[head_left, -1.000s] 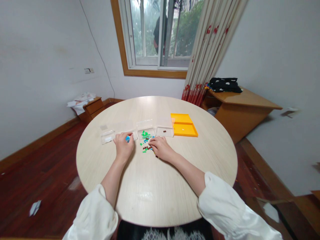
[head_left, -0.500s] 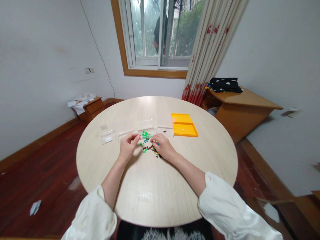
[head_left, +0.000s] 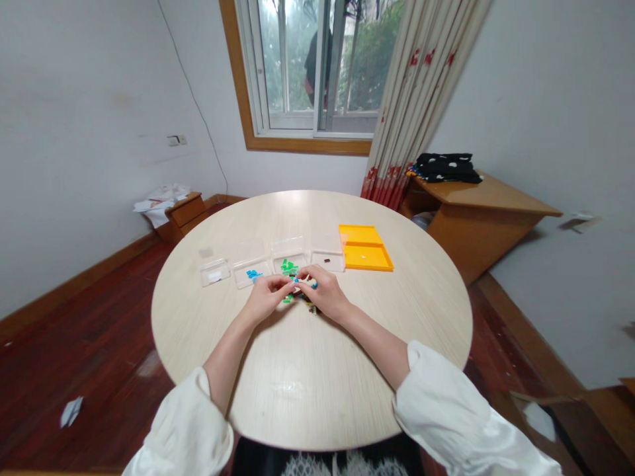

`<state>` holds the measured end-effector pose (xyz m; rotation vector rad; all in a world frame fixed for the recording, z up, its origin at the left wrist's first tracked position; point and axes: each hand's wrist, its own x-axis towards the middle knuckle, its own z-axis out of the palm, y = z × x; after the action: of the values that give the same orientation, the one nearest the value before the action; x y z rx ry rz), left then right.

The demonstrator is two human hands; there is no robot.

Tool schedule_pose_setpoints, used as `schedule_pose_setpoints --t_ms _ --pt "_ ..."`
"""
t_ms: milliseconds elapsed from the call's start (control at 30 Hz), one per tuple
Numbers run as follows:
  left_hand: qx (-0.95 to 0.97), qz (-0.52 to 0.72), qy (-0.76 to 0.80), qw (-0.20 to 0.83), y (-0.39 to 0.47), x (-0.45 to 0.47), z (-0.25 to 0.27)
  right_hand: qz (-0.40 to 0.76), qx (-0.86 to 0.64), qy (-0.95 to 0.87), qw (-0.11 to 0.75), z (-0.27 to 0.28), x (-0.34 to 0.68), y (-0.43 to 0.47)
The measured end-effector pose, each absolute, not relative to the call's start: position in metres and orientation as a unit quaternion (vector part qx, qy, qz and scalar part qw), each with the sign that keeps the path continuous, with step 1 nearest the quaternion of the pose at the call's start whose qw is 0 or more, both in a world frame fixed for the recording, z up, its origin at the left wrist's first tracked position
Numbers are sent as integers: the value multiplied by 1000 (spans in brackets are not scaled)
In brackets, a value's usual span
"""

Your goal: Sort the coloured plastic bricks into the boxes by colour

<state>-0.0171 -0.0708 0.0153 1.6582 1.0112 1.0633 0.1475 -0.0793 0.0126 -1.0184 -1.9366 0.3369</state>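
Observation:
My left hand (head_left: 270, 295) and my right hand (head_left: 323, 289) meet over a small mixed pile of toy bricks (head_left: 311, 307). A small blue brick (head_left: 296, 281) shows between the fingertips of both hands, which are pinched closed around it. Another bit of blue shows by my right fingers. Green, brown and yellow bricks lie under and beside the hands, partly hidden by them. Just beyond, a clear box (head_left: 301, 262) holds green bricks (head_left: 288, 266). Left of it, a second clear box (head_left: 240, 280) has blue bricks (head_left: 254, 276) in it.
A clear box (head_left: 337, 264) with one brown brick (head_left: 327, 260) stands right of the green one, beside an open yellow case (head_left: 381, 267). At far left sits a small clear box (head_left: 203, 277) with white pieces. All rest on a round table (head_left: 297, 370).
My left hand has moved right and toward me, from the blue-brick box to my right hand's fingertips. The blue bricks in that box now show. My right hand has hardly moved.

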Motion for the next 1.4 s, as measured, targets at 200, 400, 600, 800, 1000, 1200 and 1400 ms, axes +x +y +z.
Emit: schedule_pose_setpoints --t_ms 200,400,600,800,1000,1200,1400 --pt "674 429 407 444 -70 -17 14 147 -388 -791 450 14 145 -83" --pt "645 486 444 389 -65 -22 15 119 -412 -783 451 11 149 -77" --pt "567 591 544 181 -53 -39 13 74 -501 -769 390 7 162 -66" --pt "560 549 617 57 -48 -49 9 73 -538 -786 294 8 158 -71" --pt "571 486 661 15 -47 -48 5 76 -564 -791 225 11 155 -76" --pt "569 433 699 14 -50 -48 7 72 -565 -793 216 7 155 -74" --pt "569 413 711 18 -51 -48 7 74 -562 -795 215 9 155 -74"
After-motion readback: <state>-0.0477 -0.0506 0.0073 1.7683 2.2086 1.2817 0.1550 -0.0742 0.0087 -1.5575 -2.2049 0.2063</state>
